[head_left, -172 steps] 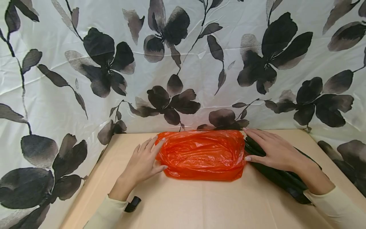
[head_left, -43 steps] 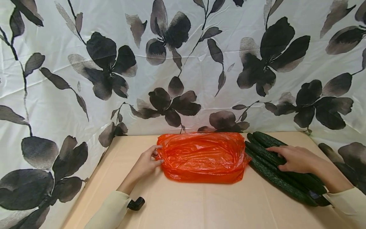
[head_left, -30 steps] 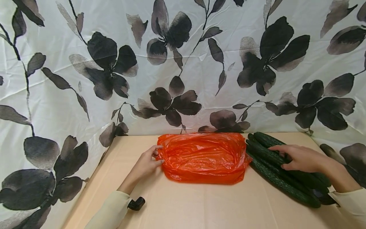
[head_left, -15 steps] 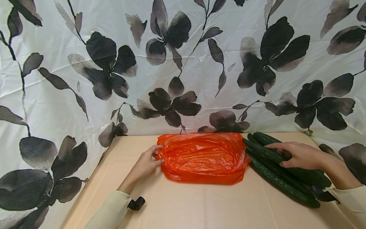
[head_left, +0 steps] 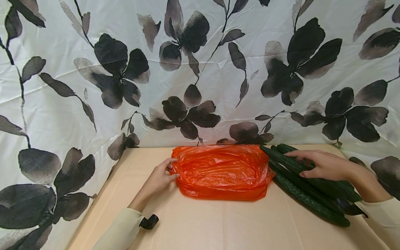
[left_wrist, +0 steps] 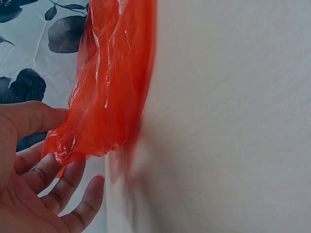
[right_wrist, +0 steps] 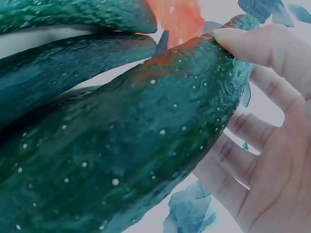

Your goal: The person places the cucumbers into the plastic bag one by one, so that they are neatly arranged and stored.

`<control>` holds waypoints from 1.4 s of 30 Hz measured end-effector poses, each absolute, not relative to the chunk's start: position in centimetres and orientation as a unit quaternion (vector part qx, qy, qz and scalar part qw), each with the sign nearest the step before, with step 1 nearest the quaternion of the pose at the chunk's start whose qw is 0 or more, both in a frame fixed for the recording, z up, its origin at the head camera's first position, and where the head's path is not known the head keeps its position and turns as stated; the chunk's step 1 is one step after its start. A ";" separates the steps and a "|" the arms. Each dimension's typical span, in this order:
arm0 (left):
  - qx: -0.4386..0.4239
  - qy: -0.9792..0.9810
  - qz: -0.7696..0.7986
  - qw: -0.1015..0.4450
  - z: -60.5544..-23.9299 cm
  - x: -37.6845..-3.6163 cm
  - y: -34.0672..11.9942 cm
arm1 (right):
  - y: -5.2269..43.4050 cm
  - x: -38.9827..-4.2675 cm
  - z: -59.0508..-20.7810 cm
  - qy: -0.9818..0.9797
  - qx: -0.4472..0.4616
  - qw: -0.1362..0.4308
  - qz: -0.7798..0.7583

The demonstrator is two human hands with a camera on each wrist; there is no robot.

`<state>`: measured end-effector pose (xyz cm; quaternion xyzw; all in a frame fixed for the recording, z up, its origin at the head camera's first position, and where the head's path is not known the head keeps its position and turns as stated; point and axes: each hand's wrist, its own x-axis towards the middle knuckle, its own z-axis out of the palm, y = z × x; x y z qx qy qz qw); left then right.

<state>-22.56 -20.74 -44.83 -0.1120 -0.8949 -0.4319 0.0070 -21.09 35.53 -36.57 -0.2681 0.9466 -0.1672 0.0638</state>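
A red-orange plastic bag (head_left: pixel 222 172), wrapped round something box-shaped, lies at the back middle of the table. My left hand (head_left: pixel 160 178) is at its left end; in the left wrist view the bag's crumpled corner (left_wrist: pixel 73 141) sits between thumb and curled fingers. To the right lie several dark green, bumpy cucumbers (head_left: pixel 307 199), side by side and slanting. My right hand (head_left: pixel 331 166) grips one cucumber (right_wrist: pixel 160 131) from above, thumb on one side and fingers round the other. That cucumber's far tip reaches over the bag's right edge. The bag's contents are hidden.
The beige tabletop (head_left: pixel 218 225) spreads in front of the bag. A white cloth with dark flowers (head_left: pixel 200 69) hangs right behind the table's back edge. A black device (head_left: pixel 149 222) is at my left wrist.
My right hand has left the bag's right end and taken hold of a cucumber, which has shifted up and left. My left fingers, spread on the bag earlier, are now curled at its end.
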 end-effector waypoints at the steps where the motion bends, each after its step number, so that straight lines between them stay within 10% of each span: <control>1: -0.111 -0.895 -0.433 0.005 -44.8 -22.6 -20.7 | 35.4 -21.1 -36.5 0.946 -0.272 0.061 -0.168; 42: -0.116 -0.896 -0.428 0.012 -44.6 -22.3 -21.2 | 27.0 -23.8 -31.8 0.915 -0.344 0.069 -0.201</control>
